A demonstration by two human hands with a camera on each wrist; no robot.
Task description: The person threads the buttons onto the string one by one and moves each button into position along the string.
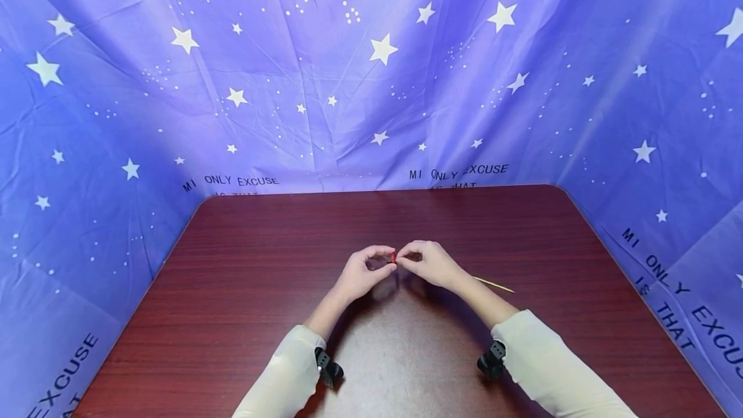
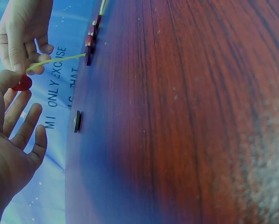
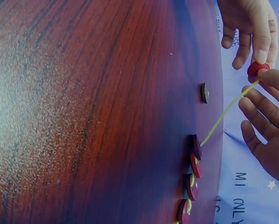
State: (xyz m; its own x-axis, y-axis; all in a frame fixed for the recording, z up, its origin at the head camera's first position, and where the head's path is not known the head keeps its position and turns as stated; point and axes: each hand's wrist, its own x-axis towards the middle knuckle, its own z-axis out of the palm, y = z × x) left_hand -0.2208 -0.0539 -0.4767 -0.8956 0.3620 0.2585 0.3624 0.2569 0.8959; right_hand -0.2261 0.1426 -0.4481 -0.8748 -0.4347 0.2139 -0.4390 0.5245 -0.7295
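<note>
My left hand [image 1: 360,274] pinches a small round red button [image 2: 22,83] between thumb and index finger, above the table. Close against it, my right hand [image 1: 434,265] pinches the end of a yellow cord [image 3: 228,108] at the button. How far the cord passes through the button is hidden by the fingertips. From there the cord slopes down to several dark red buttons [image 3: 196,165] threaded in a row on it, lying on the table. One loose dark button [image 3: 204,93] lies apart from that row, nearer the left hand.
A brown wood-grain table [image 1: 261,244] stretches under both arms. The cord's far part [image 1: 493,284] lies on it beside the right forearm. Blue-purple star-printed cloth [image 1: 325,69] hangs behind the table and on both sides. Each wrist carries a small black camera.
</note>
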